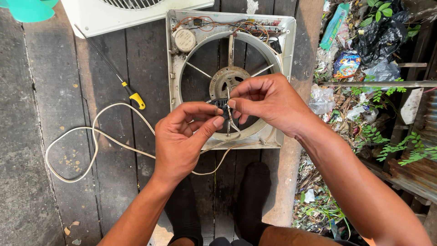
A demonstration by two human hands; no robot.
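black ridged plug (221, 105), both hands' grip

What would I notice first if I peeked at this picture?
Probably the two hands in the middle: the left hand and right hand pinch a small dark part with thin wires. Right behind them lies a square white fan frame on the dark wooden planks, and to the left a white cord loops beside a yellow-handled screwdriver.
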